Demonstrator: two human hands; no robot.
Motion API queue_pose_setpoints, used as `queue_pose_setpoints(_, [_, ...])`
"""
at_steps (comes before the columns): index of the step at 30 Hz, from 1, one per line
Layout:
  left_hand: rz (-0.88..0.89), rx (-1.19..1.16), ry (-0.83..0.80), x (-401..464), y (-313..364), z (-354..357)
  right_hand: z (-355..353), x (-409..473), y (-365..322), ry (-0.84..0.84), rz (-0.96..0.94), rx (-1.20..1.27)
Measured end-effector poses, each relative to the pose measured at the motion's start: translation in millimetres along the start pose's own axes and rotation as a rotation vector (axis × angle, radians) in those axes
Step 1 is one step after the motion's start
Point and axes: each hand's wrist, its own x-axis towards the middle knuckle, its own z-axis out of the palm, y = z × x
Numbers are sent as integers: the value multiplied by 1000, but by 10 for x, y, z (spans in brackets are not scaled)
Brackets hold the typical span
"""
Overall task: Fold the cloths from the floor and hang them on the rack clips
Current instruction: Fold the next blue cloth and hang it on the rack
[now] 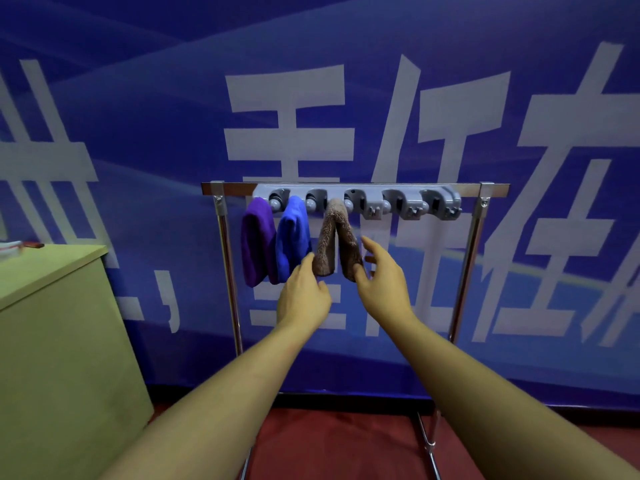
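While spread loosely, right hand [379, 275] fingers brushing brown cloth [335, 237] lower edge, gripping nothing; left hand [304, 296] half-curled, fingertips at its left edge. Hung folded on third rack clip [353, 199], beside blue cloth [292, 237], purple cloth [258, 240]. Open room rightward along rack [478, 237].

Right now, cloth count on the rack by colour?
Purple cloth: 1
Blue cloth: 1
Brown cloth: 1
Total: 3, all hanging from the grey clip bar.
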Motion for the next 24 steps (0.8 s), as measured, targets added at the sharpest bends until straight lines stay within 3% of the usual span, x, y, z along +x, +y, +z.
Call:
queue_pose_setpoints(3, [-114,-70,54,-230,-121,-7,3,-319,40,38,1,10])
queue_pose_setpoints(10, [-188,-159,39,-1267,-549,196,202,-1352,416,-11,119,-7])
queue_pose_setpoints(24, [-424,-124,-223,-3589,-2034,835,688,-4083,1531,-162,548,-34])
